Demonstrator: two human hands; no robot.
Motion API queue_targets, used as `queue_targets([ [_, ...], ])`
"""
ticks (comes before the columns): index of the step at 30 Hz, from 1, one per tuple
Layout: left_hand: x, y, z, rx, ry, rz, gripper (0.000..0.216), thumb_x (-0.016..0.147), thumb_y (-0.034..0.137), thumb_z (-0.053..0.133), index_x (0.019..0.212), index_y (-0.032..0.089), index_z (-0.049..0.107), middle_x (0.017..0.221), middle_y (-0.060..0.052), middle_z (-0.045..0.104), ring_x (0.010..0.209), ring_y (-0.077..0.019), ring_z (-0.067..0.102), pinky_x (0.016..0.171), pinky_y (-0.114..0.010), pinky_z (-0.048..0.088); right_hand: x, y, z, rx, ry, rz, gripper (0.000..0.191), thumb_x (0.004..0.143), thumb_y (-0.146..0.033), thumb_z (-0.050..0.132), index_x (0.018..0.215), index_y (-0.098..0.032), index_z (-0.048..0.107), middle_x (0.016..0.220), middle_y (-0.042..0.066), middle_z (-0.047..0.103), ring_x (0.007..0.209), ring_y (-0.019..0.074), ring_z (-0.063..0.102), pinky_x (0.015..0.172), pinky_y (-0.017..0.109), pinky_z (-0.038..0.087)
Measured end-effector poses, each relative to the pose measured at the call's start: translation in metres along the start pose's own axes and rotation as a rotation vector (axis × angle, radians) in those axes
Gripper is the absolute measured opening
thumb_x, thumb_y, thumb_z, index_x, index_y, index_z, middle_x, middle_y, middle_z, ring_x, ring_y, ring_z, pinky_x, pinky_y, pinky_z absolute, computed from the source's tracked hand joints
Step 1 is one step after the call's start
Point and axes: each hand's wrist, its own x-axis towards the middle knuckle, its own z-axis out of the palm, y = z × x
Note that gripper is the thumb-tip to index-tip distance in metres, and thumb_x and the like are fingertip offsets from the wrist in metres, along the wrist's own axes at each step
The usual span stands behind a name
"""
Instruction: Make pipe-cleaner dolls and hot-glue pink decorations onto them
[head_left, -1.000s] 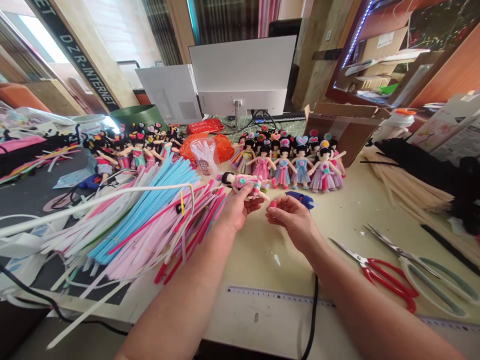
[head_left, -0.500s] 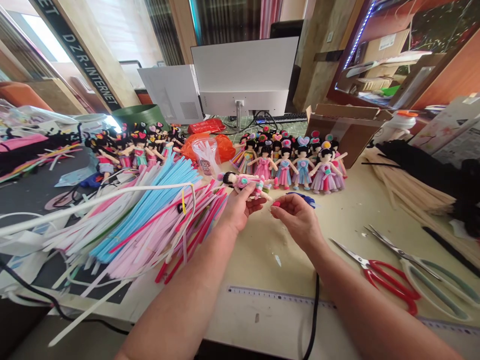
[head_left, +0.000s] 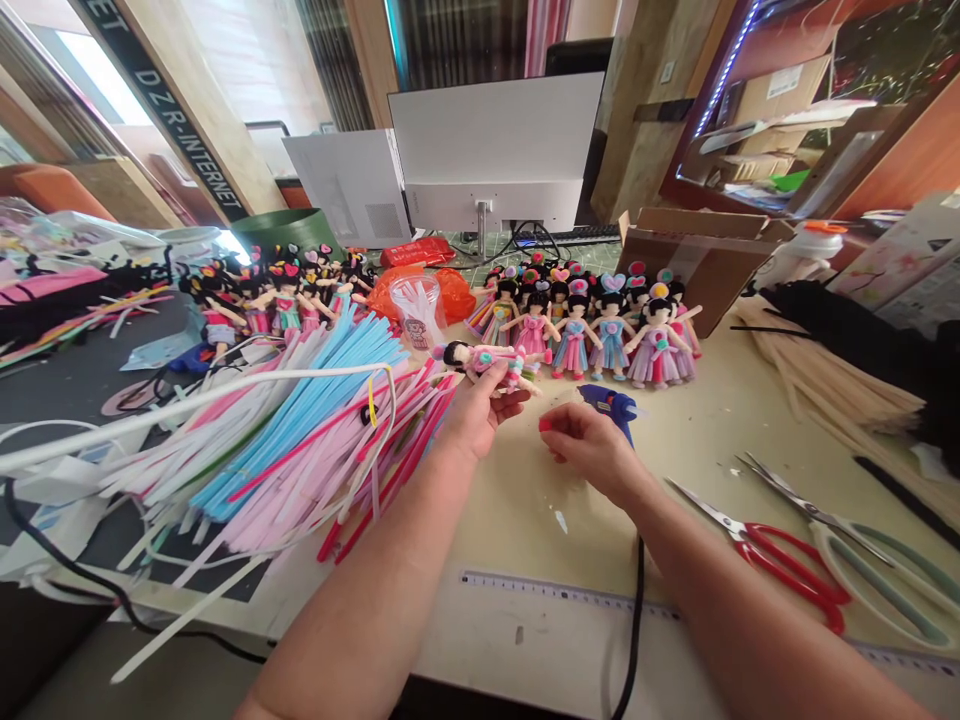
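My left hand is closed around a small pipe-cleaner doll with black hair and a pink dress, lying sideways with its head to the left. Between the thumb and forefinger of my right hand is a small red fuzzy piece, held a little apart from the doll's feet. A blue glue gun lies just beyond my right hand, partly covered by it. Behind the held doll stands a group of finished-looking dolls in colourful dresses.
Bundles of pipe cleaners spread across the left. Red-handled scissors and pale-handled scissors lie at right. A ruler strip runs along the front, crossed by a black cable. A cardboard box and monitor stand behind.
My right hand has moved slightly down and toward me with the red piece, uncovering more of the glue gun. My left hand keeps the doll in nearly the same place.
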Motion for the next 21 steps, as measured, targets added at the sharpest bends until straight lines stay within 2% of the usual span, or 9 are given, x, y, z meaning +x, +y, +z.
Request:
queue_targets([
  [2, 0.001, 0.0014, -0.0011, -0.008, -0.005, 0.0, 0.024, 0.074, 0.034, 0.076, 0.086, 0.017, 0.063, 0.065, 0.003, 0.064, 0.057, -0.013, 0.068, 0.053, -0.021, 0.048, 0.0002, 0.004, 0.0, -0.14, -0.036, 0.003, 0.01, 0.064, -0.028, 0.067, 0.074, -0.024, 0.068, 0.063, -0.001, 0.063, 0.055, 0.0156, 0.054, 0.051, 0.03, 0.043],
  [5, 0.0023, 0.0022, -0.0021, -0.015, -0.002, 0.002, 0.023, 0.074, 0.033, 0.075, 0.085, 0.017, 0.062, 0.064, 0.003, 0.064, 0.056, -0.0127, 0.067, 0.052, -0.02, 0.048, -0.001, 0.0048, 0.0012, -0.312, -0.027, -0.081, 0.009, 0.062, -0.024, 0.064, 0.069, -0.025, 0.07, 0.064, 0.001, 0.065, 0.06, 0.0183, 0.056, 0.057, 0.033, 0.043],
  [10, 0.0039, 0.0016, -0.003, -0.008, -0.011, 0.007, 0.023, 0.075, 0.034, 0.075, 0.085, 0.018, 0.061, 0.065, 0.003, 0.065, 0.055, -0.0125, 0.067, 0.052, -0.02, 0.047, -0.0035, 0.0009, 0.0019, -0.332, -0.037, -0.107, 0.012, 0.066, -0.024, 0.061, 0.074, -0.026, 0.07, 0.07, 0.001, 0.069, 0.061, 0.0194, 0.058, 0.06, 0.035, 0.044],
  [16, 0.0045, 0.0029, -0.0044, -0.007, -0.002, 0.026, 0.025, 0.074, 0.035, 0.075, 0.087, 0.018, 0.062, 0.068, 0.002, 0.066, 0.055, -0.0119, 0.066, 0.054, -0.021, 0.047, -0.0045, 0.0027, 0.0025, -0.628, -0.028, -0.387, 0.018, 0.071, -0.013, 0.055, 0.075, -0.023, 0.07, 0.076, 0.005, 0.066, 0.068, 0.0194, 0.058, 0.063, 0.032, 0.044],
  [21, 0.0063, 0.0026, -0.0057, -0.012, -0.002, 0.031, 0.025, 0.075, 0.034, 0.075, 0.089, 0.017, 0.062, 0.067, 0.001, 0.067, 0.057, -0.0131, 0.068, 0.055, -0.021, 0.047, -0.0034, 0.0056, 0.0016, -0.784, -0.077, -0.454, 0.02, 0.076, -0.014, 0.053, 0.077, -0.022, 0.071, 0.081, 0.007, 0.066, 0.074, 0.0213, 0.06, 0.065, 0.032, 0.044],
])
